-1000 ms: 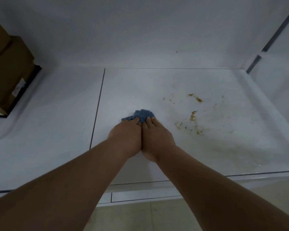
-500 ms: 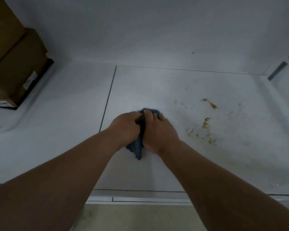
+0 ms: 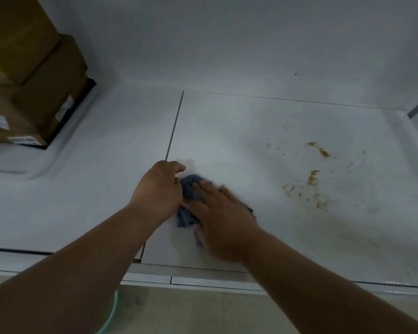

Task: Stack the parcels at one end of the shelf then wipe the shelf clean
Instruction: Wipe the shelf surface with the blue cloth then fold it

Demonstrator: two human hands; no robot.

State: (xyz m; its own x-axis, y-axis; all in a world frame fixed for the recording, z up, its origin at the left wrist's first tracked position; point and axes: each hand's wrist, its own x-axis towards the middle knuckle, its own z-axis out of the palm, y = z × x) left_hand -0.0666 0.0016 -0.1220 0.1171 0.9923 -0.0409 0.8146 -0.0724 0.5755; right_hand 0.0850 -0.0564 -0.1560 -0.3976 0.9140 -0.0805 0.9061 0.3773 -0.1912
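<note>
We are working on the wipe stage: the parcels (image 3: 27, 75) are sitting stacked at the far left end of the shelf (image 3: 106, 165), well apart from the cloth (image 3: 190, 189), so we are judging the stacking step as done.

We are taking the cloth as the landmark. It is lying bunched on the shelf, just right of the panel seam (image 3: 174, 126). The left hand (image 3: 158, 191) is resting against the cloth's left edge with the fingers curled; we cannot tell whether this grip is pinching the fabric or only steadying it. The right hand (image 3: 217, 213) is lying flat over the cloth's right and near portions, palm down and fingers spread. This grip is released in the sense that it is not clenching; it is pressing the cloth onto the shelf. The hand is blurred, so finger detail is uncertain.

The brown stains (image 3: 311, 179) are lying to the right of the cloth and slightly farther back, well apart from it. A fainter smear (image 3: 348, 235) is spreading to the right of the cloth, toward the shelf's front edge. The stain patch is running roughly front to back.

The right hand is the nearer one to the stains. We are therefore judging that the coming stroke needs to carry the cloth rightward, crossing the patch across its long axis.
</note>
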